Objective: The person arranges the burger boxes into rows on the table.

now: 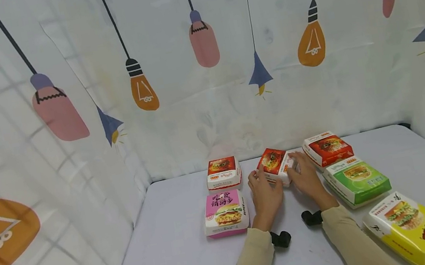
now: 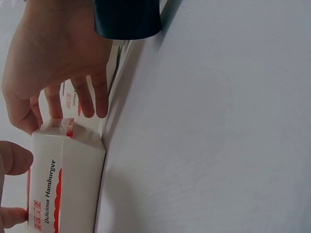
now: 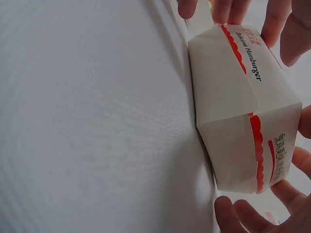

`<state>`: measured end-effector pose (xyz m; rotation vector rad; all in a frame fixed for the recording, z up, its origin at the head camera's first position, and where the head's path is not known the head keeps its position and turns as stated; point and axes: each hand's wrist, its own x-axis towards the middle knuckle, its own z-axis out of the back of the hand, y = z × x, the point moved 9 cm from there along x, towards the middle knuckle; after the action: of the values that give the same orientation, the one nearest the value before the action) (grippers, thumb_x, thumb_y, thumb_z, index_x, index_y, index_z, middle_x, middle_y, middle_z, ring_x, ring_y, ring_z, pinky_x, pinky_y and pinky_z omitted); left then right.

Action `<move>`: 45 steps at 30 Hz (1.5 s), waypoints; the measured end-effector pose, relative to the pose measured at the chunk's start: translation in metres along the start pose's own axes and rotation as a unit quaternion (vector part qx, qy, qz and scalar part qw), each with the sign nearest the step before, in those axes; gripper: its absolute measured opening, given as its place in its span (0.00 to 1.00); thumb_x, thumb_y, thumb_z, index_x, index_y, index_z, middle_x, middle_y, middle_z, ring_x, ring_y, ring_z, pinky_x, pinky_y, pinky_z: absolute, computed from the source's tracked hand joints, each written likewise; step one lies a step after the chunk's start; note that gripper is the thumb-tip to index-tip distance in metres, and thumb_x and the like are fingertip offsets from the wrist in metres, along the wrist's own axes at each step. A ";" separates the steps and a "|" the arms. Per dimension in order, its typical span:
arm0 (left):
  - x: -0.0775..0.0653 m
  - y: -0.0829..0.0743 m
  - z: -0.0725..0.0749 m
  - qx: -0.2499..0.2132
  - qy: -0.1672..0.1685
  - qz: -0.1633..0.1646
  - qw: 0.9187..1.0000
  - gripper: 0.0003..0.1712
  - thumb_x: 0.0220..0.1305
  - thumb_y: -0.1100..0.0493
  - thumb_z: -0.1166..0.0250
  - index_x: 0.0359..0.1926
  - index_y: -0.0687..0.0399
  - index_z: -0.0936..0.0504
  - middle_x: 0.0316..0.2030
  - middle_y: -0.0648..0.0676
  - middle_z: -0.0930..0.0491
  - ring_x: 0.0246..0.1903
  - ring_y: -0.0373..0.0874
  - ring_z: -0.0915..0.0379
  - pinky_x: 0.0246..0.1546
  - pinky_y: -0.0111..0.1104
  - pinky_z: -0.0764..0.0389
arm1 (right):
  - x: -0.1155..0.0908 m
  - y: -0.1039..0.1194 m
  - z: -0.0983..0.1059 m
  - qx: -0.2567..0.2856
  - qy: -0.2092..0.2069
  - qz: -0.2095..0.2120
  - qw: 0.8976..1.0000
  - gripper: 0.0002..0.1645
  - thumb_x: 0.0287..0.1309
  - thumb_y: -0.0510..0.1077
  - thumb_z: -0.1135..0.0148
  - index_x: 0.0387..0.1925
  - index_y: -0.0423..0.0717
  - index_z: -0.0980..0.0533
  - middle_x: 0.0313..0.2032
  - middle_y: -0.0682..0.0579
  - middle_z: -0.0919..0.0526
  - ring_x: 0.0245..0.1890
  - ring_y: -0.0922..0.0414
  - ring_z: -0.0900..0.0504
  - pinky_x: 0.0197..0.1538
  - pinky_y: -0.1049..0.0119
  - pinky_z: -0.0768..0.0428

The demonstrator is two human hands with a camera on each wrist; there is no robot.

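Observation:
A red-and-white hamburger box (image 1: 274, 163) lies at an angle near the back of the table, with both hands around it. My left hand (image 1: 266, 194) holds its left side, and my right hand (image 1: 306, 177) holds the right end. The left wrist view shows the box (image 2: 77, 184) printed "Delicious Hamburger", with the left thumb (image 2: 14, 158) near its upper edge and the right hand (image 2: 53, 58) at the far end. In the right wrist view the right fingers (image 3: 289, 191) bend against that end of the box (image 3: 218, 82). Its underside meets the tabletop.
Left of the hands are another red-and-white box (image 1: 222, 171) and a pink box (image 1: 225, 212). Along the right lie a red box (image 1: 327, 148), a green box (image 1: 356, 178) and a yellow box (image 1: 411, 226). A printed curtain (image 1: 179, 133) stands behind the white table (image 1: 165, 253).

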<state>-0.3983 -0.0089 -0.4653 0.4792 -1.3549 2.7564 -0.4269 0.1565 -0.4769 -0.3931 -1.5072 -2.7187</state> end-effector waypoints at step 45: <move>0.004 0.006 0.001 -0.028 0.020 0.004 0.999 0.31 0.71 0.58 0.36 0.73 0.55 0.31 0.64 0.59 0.30 0.61 0.52 0.29 0.57 0.48 0.22 | -0.004 -0.001 0.003 0.012 -0.020 -0.047 0.999 0.31 0.71 0.46 0.45 0.69 0.38 0.38 0.67 0.34 0.38 0.58 0.42 0.32 0.58 0.48 0.27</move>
<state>-0.4033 -0.0133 -0.4679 0.4148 -1.4242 2.7103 -0.4223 0.1591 -0.4770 -0.3891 -1.6053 -2.7770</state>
